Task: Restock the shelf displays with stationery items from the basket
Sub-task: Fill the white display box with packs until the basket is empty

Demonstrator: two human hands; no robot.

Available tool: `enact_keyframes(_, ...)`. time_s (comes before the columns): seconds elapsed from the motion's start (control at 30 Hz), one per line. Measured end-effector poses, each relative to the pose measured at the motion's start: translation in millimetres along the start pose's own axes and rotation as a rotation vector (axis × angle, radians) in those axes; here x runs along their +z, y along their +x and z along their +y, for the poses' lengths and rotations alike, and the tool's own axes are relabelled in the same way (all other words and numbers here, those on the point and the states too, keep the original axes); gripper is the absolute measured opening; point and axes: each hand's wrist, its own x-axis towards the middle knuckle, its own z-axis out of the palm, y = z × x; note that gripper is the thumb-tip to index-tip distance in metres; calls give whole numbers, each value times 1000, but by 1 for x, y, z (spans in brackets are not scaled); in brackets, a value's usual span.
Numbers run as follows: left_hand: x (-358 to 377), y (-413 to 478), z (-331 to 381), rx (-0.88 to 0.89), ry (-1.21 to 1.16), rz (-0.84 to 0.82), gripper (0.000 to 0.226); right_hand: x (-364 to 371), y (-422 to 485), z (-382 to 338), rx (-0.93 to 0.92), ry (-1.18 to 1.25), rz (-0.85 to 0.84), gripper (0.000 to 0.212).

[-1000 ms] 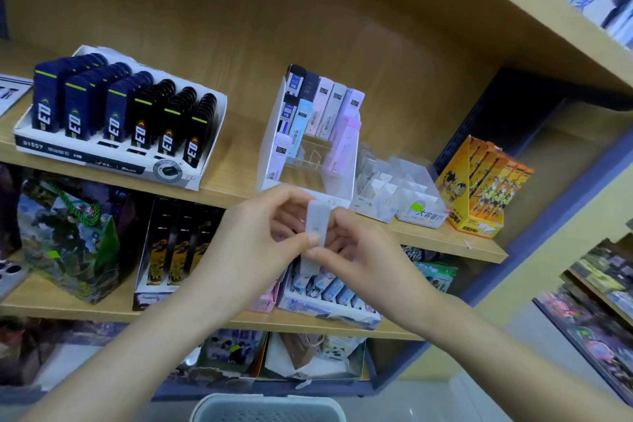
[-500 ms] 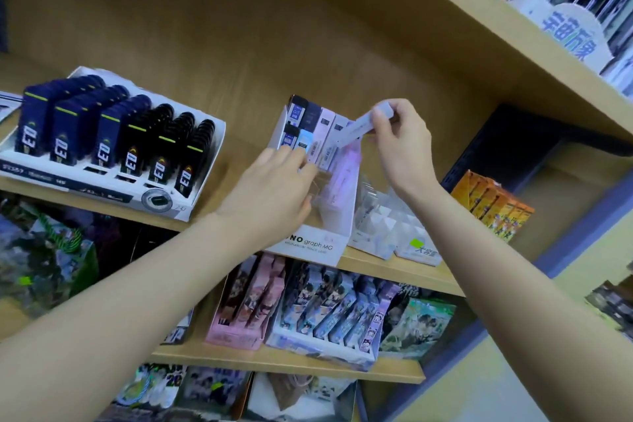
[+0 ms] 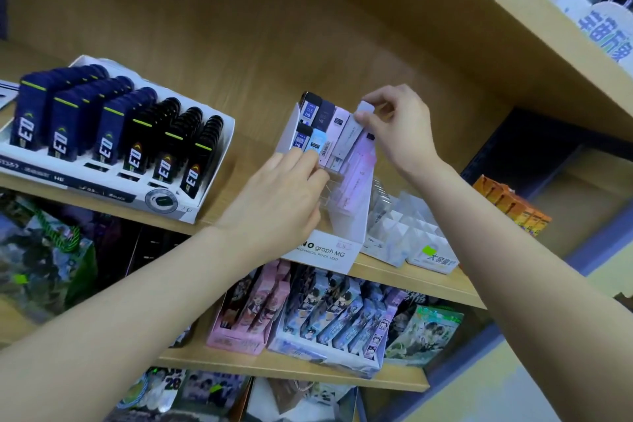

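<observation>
At the display box (image 3: 352, 223), the right hand (image 3: 397, 127) pinches a pale lead case (image 3: 351, 134), apparently slotting it in; the left hand (image 3: 281, 195) rests alongside, grip unclear. Next: seat it squarely.

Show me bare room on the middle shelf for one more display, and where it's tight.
Bare wood lies between the black-and-blue lead tray and the white lead display. Tight: the display's slots, where the right hand pinches a pale lead case and the left hand reaches in; clear boxes stand right beside its right side.
</observation>
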Motion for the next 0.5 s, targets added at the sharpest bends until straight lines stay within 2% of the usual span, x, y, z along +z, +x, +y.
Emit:
enact_keyframes(0.13,0,2,0,0,-3,-8,42,-9,7,2,83,116,-100,7)
enact_keyframes(0.27,-1,1,0,-7,-7,-9,41,-10,5,-2,49,127,-196,4)
enact_keyframes(0.5,-1,3,1,17,43,30,41,-2,-6,-3,-58,-123,-113,26)
